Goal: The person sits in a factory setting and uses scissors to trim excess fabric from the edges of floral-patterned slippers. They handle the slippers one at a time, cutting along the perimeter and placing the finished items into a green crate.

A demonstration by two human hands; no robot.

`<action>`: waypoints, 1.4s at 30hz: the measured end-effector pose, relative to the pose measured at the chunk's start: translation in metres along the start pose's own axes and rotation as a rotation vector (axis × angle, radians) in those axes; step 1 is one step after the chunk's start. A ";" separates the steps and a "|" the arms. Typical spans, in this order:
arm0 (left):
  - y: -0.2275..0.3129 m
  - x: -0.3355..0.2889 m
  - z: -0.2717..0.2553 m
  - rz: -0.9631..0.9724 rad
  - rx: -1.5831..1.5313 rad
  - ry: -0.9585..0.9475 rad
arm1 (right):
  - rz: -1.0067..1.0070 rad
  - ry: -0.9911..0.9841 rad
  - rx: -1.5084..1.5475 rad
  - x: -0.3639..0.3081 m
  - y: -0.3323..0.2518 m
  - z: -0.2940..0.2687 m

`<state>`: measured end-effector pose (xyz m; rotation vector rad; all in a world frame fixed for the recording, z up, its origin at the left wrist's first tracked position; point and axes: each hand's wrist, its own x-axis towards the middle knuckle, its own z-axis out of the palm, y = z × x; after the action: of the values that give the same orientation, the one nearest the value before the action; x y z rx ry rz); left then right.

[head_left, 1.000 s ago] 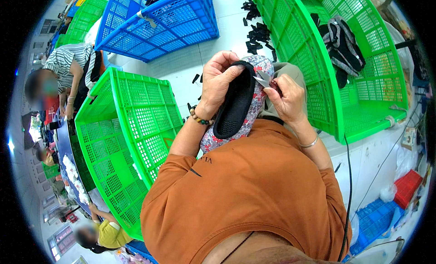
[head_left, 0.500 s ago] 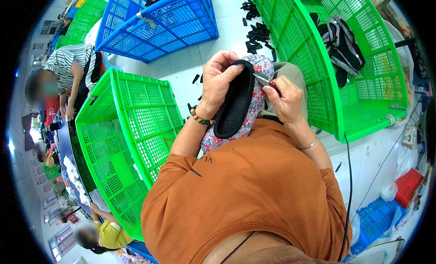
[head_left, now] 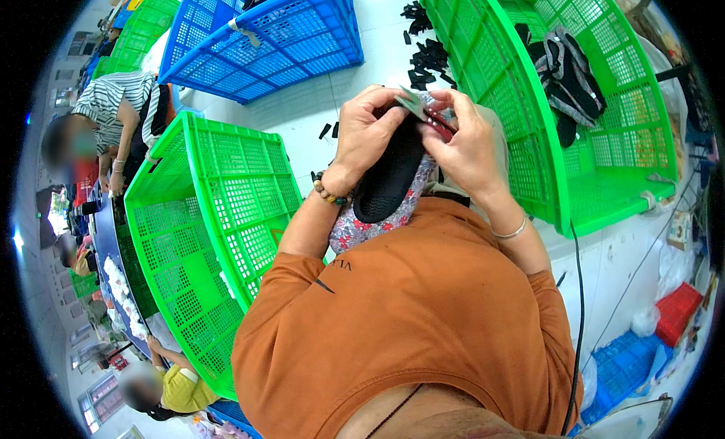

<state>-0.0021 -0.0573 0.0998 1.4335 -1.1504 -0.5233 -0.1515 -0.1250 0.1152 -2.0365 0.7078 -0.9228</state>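
A slipper-like shoe (head_left: 393,171) with a black lining and sole and a grey, red-flecked patterned outside lies against my front, its opening facing up. My left hand (head_left: 366,133) pinches its far rim between thumb and fingers. In my right hand (head_left: 464,140) is a pair of small snips (head_left: 439,124) with dark red handles. Their pale blades point left, over the far rim and close to my left fingertips. Whether the blades touch the shoe's edge I cannot tell. My fingers hide part of the far end of the shoe.
Green crates stand close at my left (head_left: 226,212) and right (head_left: 502,114); the right one holds grey-and-black shoe pieces (head_left: 566,76). A blue crate (head_left: 279,54) stands ahead. Black scraps (head_left: 430,57) litter the floor. A black cable (head_left: 580,303) hangs at right. Two people work at left.
My right hand has moved up and left along the rim, bringing the snips from the shoe's right side to its far end near my left fingers. The left hand has barely moved.
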 end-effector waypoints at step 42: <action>-0.034 0.024 -0.020 -0.571 -0.578 -0.455 | 0.254 -0.127 -0.142 -0.014 0.027 0.017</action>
<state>0.0363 -0.0736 0.0798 1.1353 -0.8041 -1.5127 -0.1505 -0.1230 0.0806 -2.0476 0.9584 -0.6076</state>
